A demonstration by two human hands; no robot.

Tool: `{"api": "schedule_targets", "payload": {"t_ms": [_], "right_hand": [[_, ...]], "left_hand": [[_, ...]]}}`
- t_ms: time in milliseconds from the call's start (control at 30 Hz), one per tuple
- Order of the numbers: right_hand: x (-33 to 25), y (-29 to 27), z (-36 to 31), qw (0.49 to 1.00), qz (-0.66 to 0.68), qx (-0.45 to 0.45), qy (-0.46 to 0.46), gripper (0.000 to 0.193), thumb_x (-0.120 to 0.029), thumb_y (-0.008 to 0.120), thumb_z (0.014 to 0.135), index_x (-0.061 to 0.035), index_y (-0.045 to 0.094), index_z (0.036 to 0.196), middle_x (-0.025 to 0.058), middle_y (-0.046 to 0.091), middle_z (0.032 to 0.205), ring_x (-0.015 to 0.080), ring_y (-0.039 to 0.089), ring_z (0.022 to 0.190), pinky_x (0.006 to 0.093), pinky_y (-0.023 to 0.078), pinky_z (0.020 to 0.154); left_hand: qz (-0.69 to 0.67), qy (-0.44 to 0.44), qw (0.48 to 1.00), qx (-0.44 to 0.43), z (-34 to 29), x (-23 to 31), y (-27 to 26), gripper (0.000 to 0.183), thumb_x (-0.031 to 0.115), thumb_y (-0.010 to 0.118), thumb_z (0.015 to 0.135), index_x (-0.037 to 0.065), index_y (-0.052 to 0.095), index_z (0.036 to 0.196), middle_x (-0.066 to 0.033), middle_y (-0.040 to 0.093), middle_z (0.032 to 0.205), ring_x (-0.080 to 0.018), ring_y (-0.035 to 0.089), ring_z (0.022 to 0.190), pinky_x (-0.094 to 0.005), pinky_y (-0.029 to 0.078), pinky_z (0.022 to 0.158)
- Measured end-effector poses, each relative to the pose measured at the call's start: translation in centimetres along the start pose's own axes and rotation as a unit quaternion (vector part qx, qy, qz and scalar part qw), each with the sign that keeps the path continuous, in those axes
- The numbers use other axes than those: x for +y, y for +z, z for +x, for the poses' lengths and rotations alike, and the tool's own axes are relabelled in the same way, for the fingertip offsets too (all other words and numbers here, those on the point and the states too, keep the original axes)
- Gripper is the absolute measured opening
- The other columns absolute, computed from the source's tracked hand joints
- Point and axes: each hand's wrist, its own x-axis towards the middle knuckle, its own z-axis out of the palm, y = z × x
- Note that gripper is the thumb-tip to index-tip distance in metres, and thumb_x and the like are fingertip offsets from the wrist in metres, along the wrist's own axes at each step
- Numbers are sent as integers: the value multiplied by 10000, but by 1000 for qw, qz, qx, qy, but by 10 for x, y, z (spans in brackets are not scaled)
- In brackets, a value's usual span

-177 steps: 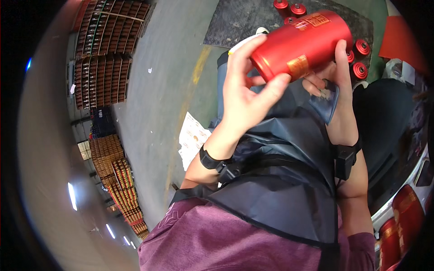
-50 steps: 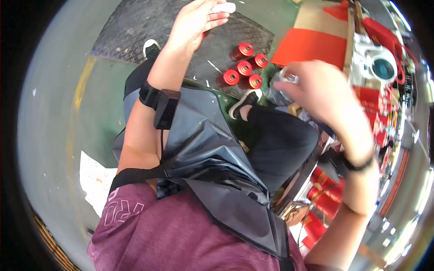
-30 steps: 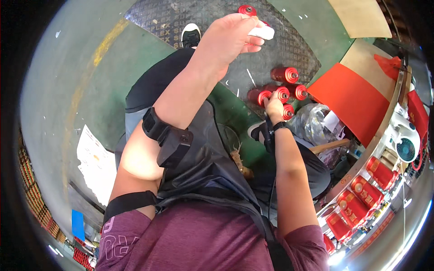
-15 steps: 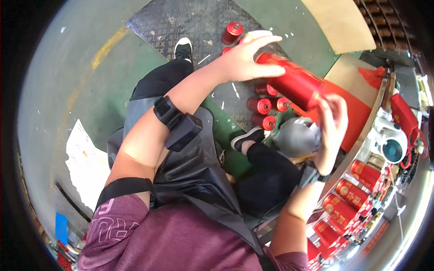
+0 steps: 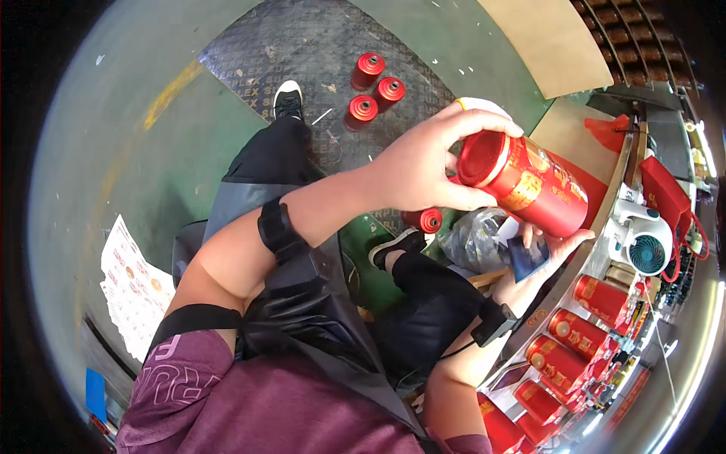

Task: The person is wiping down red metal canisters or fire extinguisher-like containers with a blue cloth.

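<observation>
My left hand (image 5: pixel 435 163) is closed around one end of a red cylindrical canister (image 5: pixel 550 198) with gold decoration, thumb and fingers on opposite sides. The canister is tilted, its round red end toward the upper left. By its lower right end is my right hand (image 5: pixel 556 253), palm up with the thumb stretched out. A dark blue flat piece (image 5: pixel 528 259) lies in its palm under the curled fingers; what it is exactly cannot be made out. Whether this hand touches the canister is unclear. A white round object with a yellow edge (image 5: pixel 484 106) shows behind my left hand.
Several red canisters with spindles (image 5: pixel 368 69) stand on the dark floor board (image 5: pixel 302 45). Beside my right hand is a clear plastic bag (image 5: pixel 475 240). At right, a bench carries gold-marked red canisters (image 5: pixel 560 362) and a small white fan (image 5: pixel 641 234). Printed sheets (image 5: pixel 136 284) lie at left.
The canister has moved right and down and turned, its gold decoration facing up. My right hand has turned palm up, and the dark blue piece shows in it.
</observation>
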Motion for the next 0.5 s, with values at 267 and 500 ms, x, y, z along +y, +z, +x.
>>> {"api": "schedule_targets", "payload": {"t_ms": [267, 500], "right_hand": [[15, 46, -19, 992, 91, -73, -38, 829, -707, 585, 866, -109, 417, 1415, 100, 593, 1186, 143, 539, 702, 238, 502, 600], [14, 38, -19, 990, 101, -63, -80, 828, -551, 747, 825, -126, 417, 1454, 85, 531, 1419, 271, 518, 1299, 493, 419, 1114]], "left_hand": [[150, 83, 984, 48, 1, -2, 21, 725, 101, 851, 698, 127, 524, 1344, -129, 466, 1377, -317, 505, 1267, -414, 467, 1035], [218, 107, 970, -8, -2, -4, 34, 866, 55, 825, 747, 57, 354, 1474, -147, 375, 1459, -278, 451, 1350, -418, 499, 1046]]}}
